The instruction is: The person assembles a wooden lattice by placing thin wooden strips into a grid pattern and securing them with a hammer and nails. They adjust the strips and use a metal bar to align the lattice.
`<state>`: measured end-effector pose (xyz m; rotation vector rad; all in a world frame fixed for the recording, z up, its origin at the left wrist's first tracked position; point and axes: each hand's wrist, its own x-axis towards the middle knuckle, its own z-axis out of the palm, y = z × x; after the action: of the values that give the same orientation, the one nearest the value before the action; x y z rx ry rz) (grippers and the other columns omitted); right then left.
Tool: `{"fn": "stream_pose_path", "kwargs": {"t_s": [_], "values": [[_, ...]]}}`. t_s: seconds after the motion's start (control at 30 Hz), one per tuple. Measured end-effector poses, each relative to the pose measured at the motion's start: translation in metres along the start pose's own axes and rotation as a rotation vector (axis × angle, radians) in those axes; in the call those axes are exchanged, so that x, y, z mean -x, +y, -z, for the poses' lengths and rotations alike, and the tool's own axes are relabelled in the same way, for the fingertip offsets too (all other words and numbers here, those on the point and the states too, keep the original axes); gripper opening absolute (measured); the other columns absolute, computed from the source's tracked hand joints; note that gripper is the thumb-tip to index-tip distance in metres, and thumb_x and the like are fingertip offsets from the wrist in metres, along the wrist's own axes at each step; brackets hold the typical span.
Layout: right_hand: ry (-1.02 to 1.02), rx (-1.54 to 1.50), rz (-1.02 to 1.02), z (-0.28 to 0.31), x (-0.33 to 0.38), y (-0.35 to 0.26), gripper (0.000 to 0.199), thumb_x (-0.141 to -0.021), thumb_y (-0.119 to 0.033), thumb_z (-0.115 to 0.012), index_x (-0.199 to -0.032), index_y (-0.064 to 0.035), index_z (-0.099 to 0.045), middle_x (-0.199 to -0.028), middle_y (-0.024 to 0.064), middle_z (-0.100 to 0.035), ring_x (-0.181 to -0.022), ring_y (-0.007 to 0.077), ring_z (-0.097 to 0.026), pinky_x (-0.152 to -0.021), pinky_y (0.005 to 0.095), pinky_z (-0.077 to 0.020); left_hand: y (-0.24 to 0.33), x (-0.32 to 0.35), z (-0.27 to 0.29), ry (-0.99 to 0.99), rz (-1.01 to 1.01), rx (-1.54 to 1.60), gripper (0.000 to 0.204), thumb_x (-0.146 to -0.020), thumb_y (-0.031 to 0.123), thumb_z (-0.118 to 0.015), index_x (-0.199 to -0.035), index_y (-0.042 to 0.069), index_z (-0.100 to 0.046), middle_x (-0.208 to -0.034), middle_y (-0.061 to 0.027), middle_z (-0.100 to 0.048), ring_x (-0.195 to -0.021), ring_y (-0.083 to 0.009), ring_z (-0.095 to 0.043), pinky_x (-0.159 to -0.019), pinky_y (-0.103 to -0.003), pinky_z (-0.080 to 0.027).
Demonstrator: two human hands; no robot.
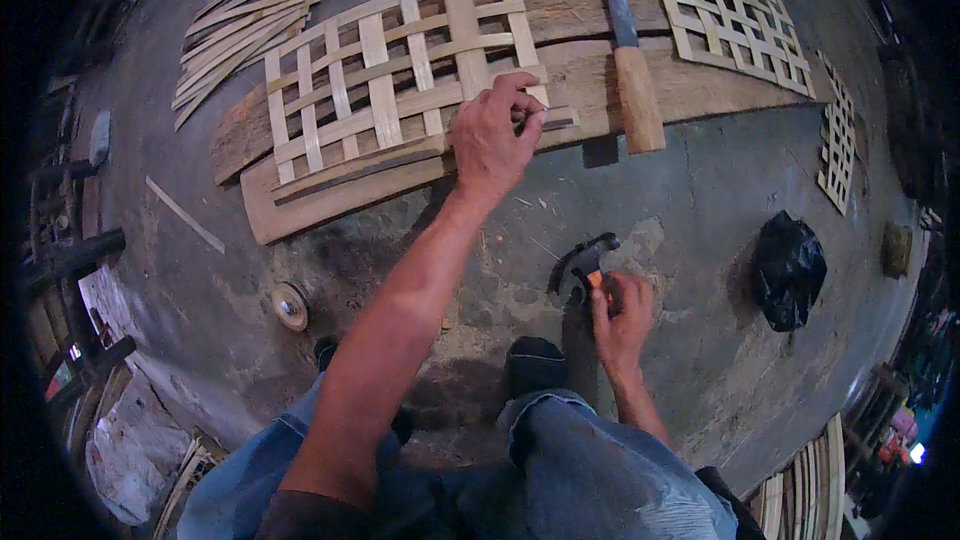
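A woven lattice panel of pale bamboo strips (380, 105) lies on a thick wooden plank (330, 212). My left hand (492, 135) reaches over the panel's near right corner, thumb and fingers pinched together. Something tiny and pale shows at the fingertips, too small to name. Along the panel's near edge runs a darker strip of wood (375, 162), partly under that hand. Lower and to the right, my right hand (622, 318) is closed round the orange handle of a claw hammer (586, 260), its dark head pointing away from me above the floor.
A long knife with a wooden handle (638, 100) rests across the planks, right of the panel. More lattice panels (730, 20) lie at far right, loose bamboo strips (250, 25) at far left. A black plastic bag (789, 270) and a small round disc (290, 306) are on the floor.
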<state>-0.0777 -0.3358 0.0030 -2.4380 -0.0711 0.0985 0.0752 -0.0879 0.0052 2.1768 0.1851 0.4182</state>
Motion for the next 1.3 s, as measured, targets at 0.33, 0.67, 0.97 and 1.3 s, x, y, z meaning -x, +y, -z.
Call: {"fn": "stream_pose_path", "kwargs": {"t_s": [0.33,0.67,0.97,1.3], "values": [[-0.066,-0.144,0.023,0.018,-0.016,-0.01,0.019,-0.095,-0.018,-0.058,-0.106,-0.0027,-0.057,-0.09,0.0145,-0.057,-0.079,0.031,-0.058,-0.071,0.0383,-0.0473,-0.001,0.001,-0.005,-0.011,-0.01,0.038,0.033,-0.078,0.01,-0.072,-0.106,0.012,-0.057,-0.08,-0.0004,-0.069,-0.075,-0.0217,-0.066,-0.071,-0.038,-0.048],[-0.088,-0.253,0.139,0.015,-0.145,-0.088,0.03,-0.103,-0.026,-0.042,-0.098,0.0001,-0.057,-0.065,0.0093,-0.053,-0.057,0.0199,-0.051,-0.054,0.0359,-0.0417,0.0,0.002,0.001,-0.011,-0.016,-0.019,0.037,-0.075,0.008,-0.074,-0.107,0.012,-0.056,-0.08,-0.0005,-0.07,-0.077,-0.0235,-0.067,-0.07,-0.039,-0.048],[-0.15,-0.132,0.223,-0.001,-0.162,-0.096,0.027,-0.102,-0.022,-0.045,-0.104,0.0026,-0.055,-0.08,0.0272,-0.061,-0.076,0.0487,-0.058,-0.063,0.0518,-0.0443,-0.004,0.002,-0.001,0.051,-0.057,-0.053,0.038,-0.074,0.008,-0.076,-0.107,0.012,-0.057,-0.081,-0.0049,-0.071,-0.075,-0.0259,-0.068,-0.065,-0.038,-0.05],[-0.109,-0.121,0.3,-0.005,-0.168,-0.095,0.031,-0.104,-0.026,-0.042,-0.102,0.0016,-0.056,-0.075,0.0223,-0.055,-0.066,0.0407,-0.055,-0.06,0.0445,-0.0431,-0.003,0.001,0.002,0.009,-0.02,-0.003,0.044,-0.072,0.004,-0.075,-0.109,0.011,-0.052,-0.078,-0.0045,-0.07,-0.074,-0.0277,-0.068,-0.068,-0.041,-0.049]]}}
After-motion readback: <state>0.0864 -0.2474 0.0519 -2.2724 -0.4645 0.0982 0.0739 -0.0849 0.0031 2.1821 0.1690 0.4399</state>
